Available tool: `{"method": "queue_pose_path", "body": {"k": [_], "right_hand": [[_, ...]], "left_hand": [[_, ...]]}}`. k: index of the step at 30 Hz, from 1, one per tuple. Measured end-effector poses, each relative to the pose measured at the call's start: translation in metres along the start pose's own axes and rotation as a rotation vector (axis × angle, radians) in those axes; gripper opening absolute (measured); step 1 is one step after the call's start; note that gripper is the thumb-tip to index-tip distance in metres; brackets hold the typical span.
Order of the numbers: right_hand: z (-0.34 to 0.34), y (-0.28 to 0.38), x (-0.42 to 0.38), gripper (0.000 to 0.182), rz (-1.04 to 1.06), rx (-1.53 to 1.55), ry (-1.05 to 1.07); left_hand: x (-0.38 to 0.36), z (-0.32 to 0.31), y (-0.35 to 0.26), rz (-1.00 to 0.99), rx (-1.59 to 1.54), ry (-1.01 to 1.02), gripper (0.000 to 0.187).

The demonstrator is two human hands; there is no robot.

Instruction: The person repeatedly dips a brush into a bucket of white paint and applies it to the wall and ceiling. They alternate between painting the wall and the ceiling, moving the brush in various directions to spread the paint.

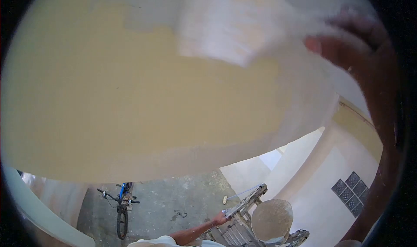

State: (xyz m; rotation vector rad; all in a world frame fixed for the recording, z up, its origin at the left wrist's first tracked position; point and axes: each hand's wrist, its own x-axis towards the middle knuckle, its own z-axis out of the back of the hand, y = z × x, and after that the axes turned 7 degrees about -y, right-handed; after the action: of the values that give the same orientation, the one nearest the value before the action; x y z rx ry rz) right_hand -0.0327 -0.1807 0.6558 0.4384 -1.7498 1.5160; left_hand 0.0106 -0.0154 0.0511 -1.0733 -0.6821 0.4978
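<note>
My right hand point(352, 40), raised at the upper right, is closed with thumb and fingers on a flat white sheet point(226, 25). The sheet is smeared by motion, with yellowish patches, and overlaps the broad yellow and white painted surface point(173, 99); I cannot tell what kind of sheet it is. Far below, my left hand point(221, 218) is wrapped round the side rail of a paint-spattered ladder point(236, 234). Beside that hand, at the ladder's top, sits a round tan-coated bucket point(271, 221).
A bicycle point(122, 203) stands on the stained concrete floor point(173, 195) at lower left. A long-handled tool point(245, 192) lies beyond the ladder. On the right, the wall point(319, 181) has dark patterned vent blocks point(352, 192). A curved pale edge point(52, 221) runs along the lower left.
</note>
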Motion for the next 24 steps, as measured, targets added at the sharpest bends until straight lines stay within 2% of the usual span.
{"method": "queue_pose_path", "body": {"k": [2, 3, 4, 5, 6, 9, 11, 14, 17, 19, 20, 22, 24], "right_hand": [[0.003, 0.007, 0.016, 0.020, 0.077, -0.053, -0.086], [0.000, 0.015, 0.029, 0.019, 0.064, -0.058, -0.188], [-0.001, 0.020, 0.035, 0.019, 0.100, -0.067, -0.206], [-0.005, 0.029, 0.037, 0.018, 0.113, -0.054, -0.211], [-0.009, 0.036, 0.042, 0.018, 0.138, -0.055, -0.227], [-0.013, 0.051, 0.062, 0.017, 0.206, -0.085, -0.338], [-0.010, 0.056, 0.072, 0.016, 0.232, -0.121, -0.423], [-0.003, 0.060, 0.080, 0.016, 0.247, -0.198, -0.550], [0.002, 0.077, 0.080, 0.017, 0.234, -0.230, -0.623], [0.004, 0.093, 0.075, 0.036, 0.166, -0.273, -0.533], [0.000, 0.091, 0.071, 0.036, 0.160, -0.267, -0.550], [-0.013, 0.075, 0.060, 0.046, 0.194, -0.107, -0.365], [-0.015, 0.056, 0.038, 0.046, 0.203, -0.113, -0.221]], "left_hand": [[0.019, -0.016, -0.003, -0.044, 0.016, -0.058, 0.030], [0.012, 0.018, -0.003, -0.187, 0.025, -0.216, 0.030], [-0.001, 0.000, -0.013, -0.314, -0.048, -0.328, 0.030], [-0.004, 0.009, -0.012, 0.079, 0.004, 0.007, 0.029], [-0.004, 0.001, -0.002, -0.106, 0.042, -0.072, 0.027], [0.001, -0.002, 0.008, -0.051, -0.028, -0.017, 0.027], [0.002, -0.003, 0.010, -0.001, -0.179, 0.021, 0.027], [0.018, -0.024, 0.053, -0.120, -0.119, -0.019, 0.027], [0.016, -0.024, 0.057, -0.177, -0.075, -0.119, 0.032], [-0.001, -0.007, 0.005, -0.108, -0.154, -0.097, 0.035], [-0.004, 0.002, -0.013, -0.043, -0.244, -0.065, 0.038], [0.004, 0.016, -0.010, -0.056, -0.234, -0.092, 0.038], [0.010, 0.018, -0.007, -0.065, -0.239, -0.107, 0.038]]}}
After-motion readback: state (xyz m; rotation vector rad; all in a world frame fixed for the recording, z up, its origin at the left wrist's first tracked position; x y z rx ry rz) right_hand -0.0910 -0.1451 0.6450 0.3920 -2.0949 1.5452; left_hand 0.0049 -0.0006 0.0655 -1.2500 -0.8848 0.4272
